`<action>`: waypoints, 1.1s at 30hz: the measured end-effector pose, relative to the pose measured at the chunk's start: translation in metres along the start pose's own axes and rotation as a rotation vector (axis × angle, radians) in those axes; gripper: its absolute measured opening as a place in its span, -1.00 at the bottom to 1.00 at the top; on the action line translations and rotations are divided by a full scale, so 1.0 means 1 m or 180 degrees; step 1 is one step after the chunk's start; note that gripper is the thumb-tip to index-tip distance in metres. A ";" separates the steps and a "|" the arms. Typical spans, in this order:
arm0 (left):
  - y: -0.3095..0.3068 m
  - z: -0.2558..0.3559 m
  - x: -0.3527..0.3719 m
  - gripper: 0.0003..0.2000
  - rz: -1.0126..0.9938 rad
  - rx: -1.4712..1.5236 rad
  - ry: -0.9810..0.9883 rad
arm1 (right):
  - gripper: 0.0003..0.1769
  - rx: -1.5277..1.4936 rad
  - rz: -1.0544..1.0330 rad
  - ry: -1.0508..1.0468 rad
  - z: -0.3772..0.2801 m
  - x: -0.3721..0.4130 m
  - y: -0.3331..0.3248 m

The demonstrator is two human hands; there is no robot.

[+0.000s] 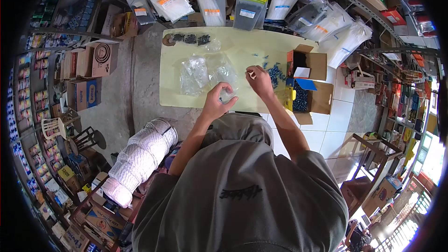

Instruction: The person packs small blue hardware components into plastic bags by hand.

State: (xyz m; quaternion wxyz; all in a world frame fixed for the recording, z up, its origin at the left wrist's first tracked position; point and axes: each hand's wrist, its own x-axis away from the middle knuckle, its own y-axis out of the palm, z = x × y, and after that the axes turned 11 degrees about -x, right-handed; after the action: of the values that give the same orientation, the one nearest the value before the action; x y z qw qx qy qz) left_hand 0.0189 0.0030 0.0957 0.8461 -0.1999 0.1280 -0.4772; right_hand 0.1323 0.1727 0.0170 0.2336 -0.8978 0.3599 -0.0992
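Observation:
My left hand pinches a small clear plastic bag at the near edge of the pale yellow table. My right hand is raised just right of it, fingertips pinched on something tiny that I cannot make out. A heap of small blue parts lies right beside the right hand. Several clear plastic bags lie left of the hands on the table.
Two open cardboard boxes stand at the table's right edge, the nearer one holding dark parts. Dark items sit at the far left corner. Bagged goods hang behind. A white wrapped roll lies left on the floor, shelves around.

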 end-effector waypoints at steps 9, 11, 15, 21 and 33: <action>0.018 0.006 -0.018 -0.64 -0.0274 -0.0059 -0.0135 | -0.81 -0.0562 0.0173 -0.1022 -0.119 0.037 -0.042; 0.018 0.011 -0.022 -0.63 -0.0343 -0.0071 -0.0092 | -0.80 -0.0374 0.0055 -0.1159 -0.121 0.038 -0.045; 0.020 0.008 -0.024 -0.65 -0.0239 0.0024 0.0146 | -0.82 -0.0657 0.0087 -0.0950 -0.119 0.037 -0.049; 0.015 0.004 -0.015 -0.69 -0.0188 0.0079 0.0082 | -0.80 -0.0017 0.0092 -0.0174 -0.025 0.005 -0.025; -0.006 0.006 0.006 -0.71 0.0095 -0.0031 -0.0080 | -0.80 0.1548 -0.0606 0.0076 0.073 -0.018 0.025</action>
State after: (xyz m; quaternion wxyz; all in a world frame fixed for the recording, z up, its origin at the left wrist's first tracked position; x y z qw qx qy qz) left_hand 0.0201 -0.0038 0.1034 0.8537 -0.2081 0.1227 -0.4613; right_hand 0.1294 0.1948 -0.0594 0.4279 -0.8439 0.2420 -0.2149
